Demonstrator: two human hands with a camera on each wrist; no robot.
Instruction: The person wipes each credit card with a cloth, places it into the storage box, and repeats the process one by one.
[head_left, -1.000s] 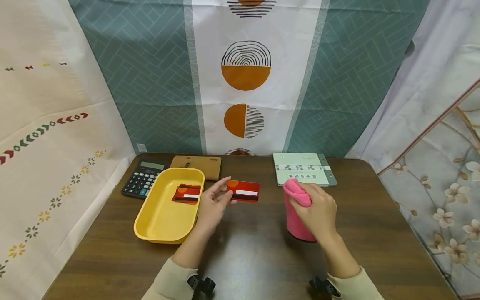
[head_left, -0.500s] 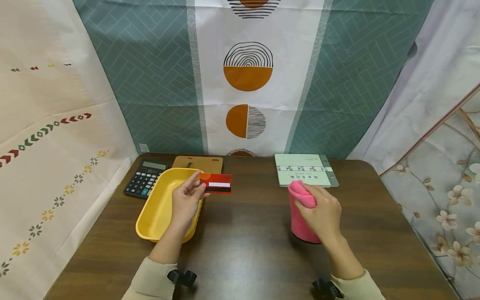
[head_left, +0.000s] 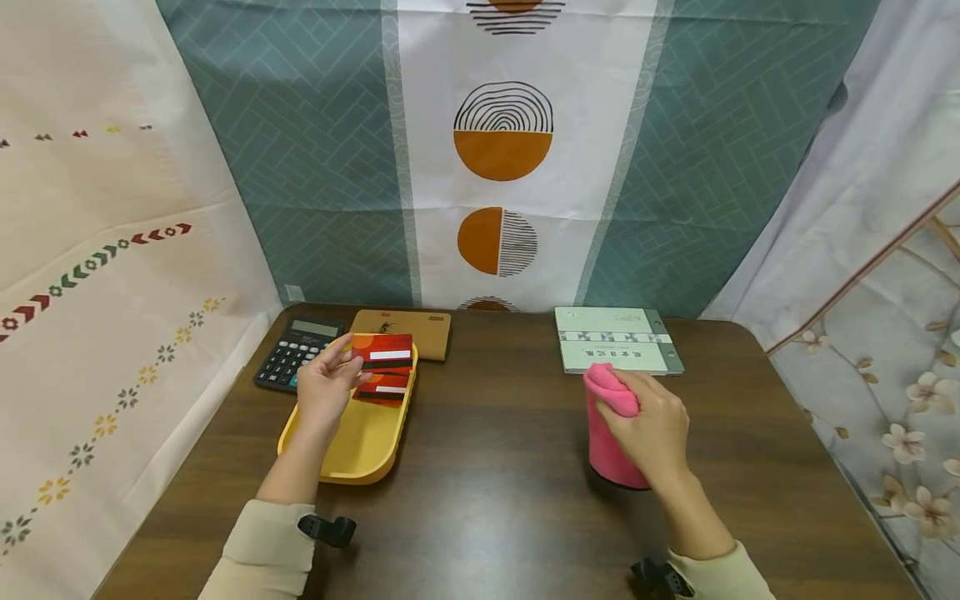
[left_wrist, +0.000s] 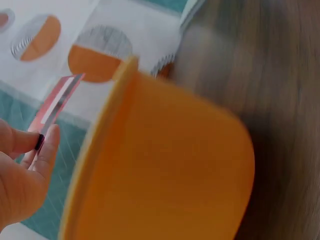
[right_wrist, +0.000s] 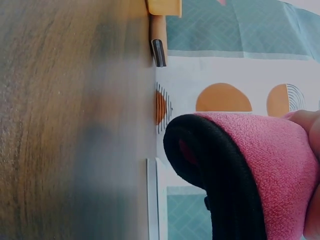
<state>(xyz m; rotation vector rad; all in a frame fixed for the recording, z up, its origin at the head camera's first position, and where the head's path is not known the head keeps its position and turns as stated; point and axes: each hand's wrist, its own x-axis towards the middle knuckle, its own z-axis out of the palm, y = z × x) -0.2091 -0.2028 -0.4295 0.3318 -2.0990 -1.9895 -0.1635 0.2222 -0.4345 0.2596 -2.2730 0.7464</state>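
Observation:
In the head view my left hand pinches a red bank card by its left end. The card has a white strip and a dark stripe, and is held up over the far part of a yellow plastic basket. Inside that basket lie more red cards, partly overlapped by the held one. On the right, my right hand grips the top of a folded pink towel. The towel hangs down, and its black edging shows in the right wrist view.
A black calculator lies left of the basket, and a brown notebook behind it. At the back right is a pale green book. Fabric hangings enclose the wooden table at the back and sides.
My left hand has moved left with the card, from right of the basket to over it. The right hand keeps its hold on the towel, and the view has shifted slightly.

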